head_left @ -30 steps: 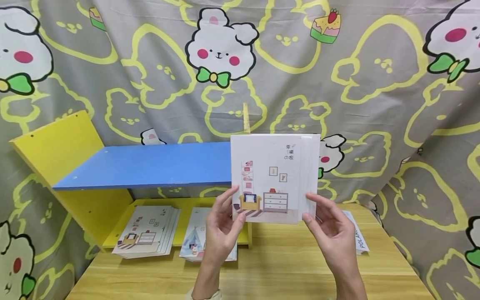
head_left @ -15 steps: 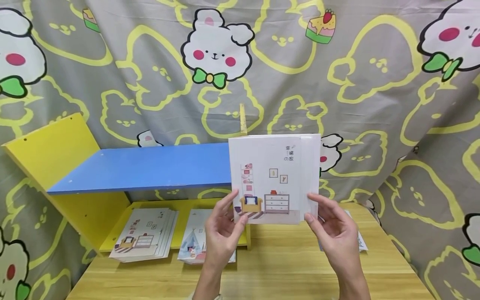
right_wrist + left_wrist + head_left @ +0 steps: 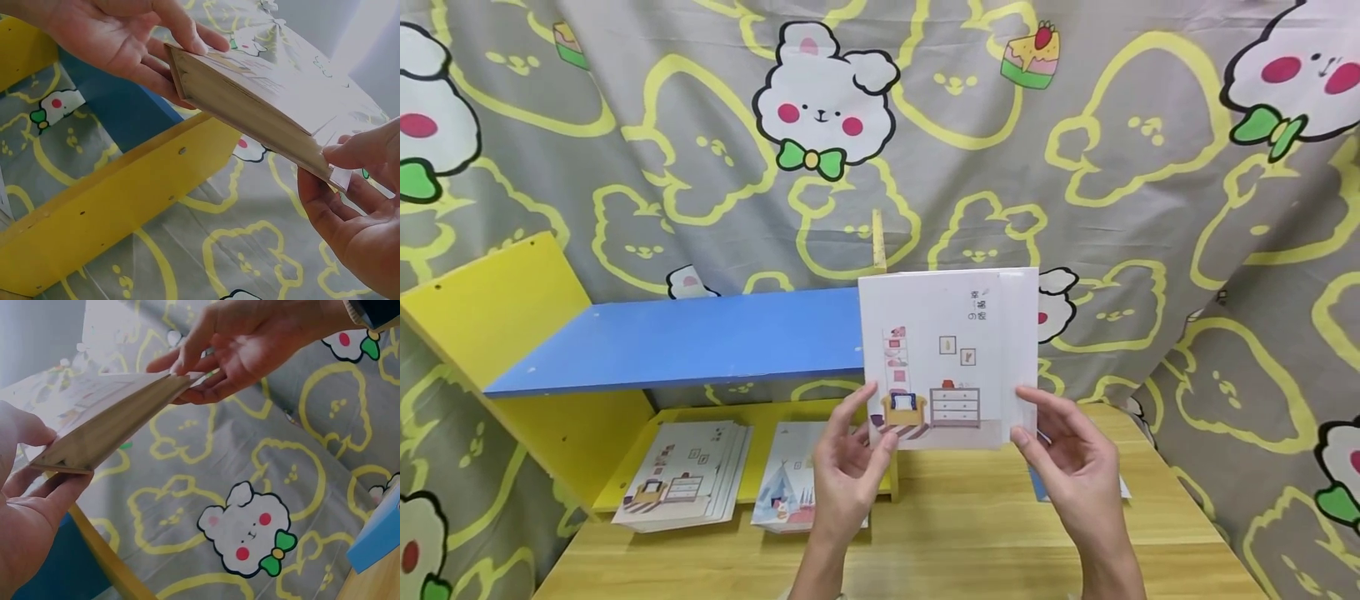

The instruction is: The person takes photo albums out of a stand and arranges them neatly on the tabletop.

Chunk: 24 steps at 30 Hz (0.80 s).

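Both hands hold up a thick, square white book (image 3: pixel 936 350) with a drawn armchair, a chest of drawers and two small pictures on its cover. My left hand (image 3: pixel 846 467) pinches its lower left corner, thumb on the front cover. At the lower right edge, my right hand (image 3: pixel 1071 462) pinches it between thumb and fingers. The left wrist view shows the thick page edge of the book (image 3: pixel 112 425) between the two hands. In the right wrist view, a cover flap stands slightly apart near the right thumb (image 3: pixel 356 150).
A yellow shelf unit (image 3: pixel 497 317) with a blue board (image 3: pixel 685 337) stands left on the wooden table (image 3: pixel 955 533). Its lower board bears a stack of matching white books (image 3: pixel 677 475) and another with a tent picture (image 3: pixel 786 483). A blue-and-white item (image 3: pixel 1040 485) lies partly behind my right hand.
The head view has shifted slightly, so the shelf and curtain sit further left. Both hands keep their grip on the book, and its cover layers line up more closely on the right.
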Motion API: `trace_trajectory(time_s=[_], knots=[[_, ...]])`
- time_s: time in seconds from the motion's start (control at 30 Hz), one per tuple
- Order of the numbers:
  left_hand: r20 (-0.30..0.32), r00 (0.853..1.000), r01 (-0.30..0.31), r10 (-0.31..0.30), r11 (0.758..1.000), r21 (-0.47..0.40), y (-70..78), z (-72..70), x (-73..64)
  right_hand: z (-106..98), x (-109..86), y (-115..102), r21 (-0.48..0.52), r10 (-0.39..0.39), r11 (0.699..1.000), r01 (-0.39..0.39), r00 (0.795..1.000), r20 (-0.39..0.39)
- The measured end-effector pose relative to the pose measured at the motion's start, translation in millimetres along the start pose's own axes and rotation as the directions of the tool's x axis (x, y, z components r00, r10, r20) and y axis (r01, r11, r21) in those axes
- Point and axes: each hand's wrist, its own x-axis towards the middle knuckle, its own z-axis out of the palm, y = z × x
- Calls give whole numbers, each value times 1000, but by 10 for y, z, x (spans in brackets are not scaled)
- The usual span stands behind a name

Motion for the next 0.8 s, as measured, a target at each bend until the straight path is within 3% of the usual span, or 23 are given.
trace_trajectory(time_s=[0.43, 0.8], knots=[[1, 1000, 12, -12, 1000, -7, -35, 40, -16, -53, -9, -9, -36, 46, 998, -47, 999, -9], [7, 1000, 0, 0, 1000, -4, -58, 53, -14, -97, 1, 23, -14, 7, 1000, -7, 1000, 9]])
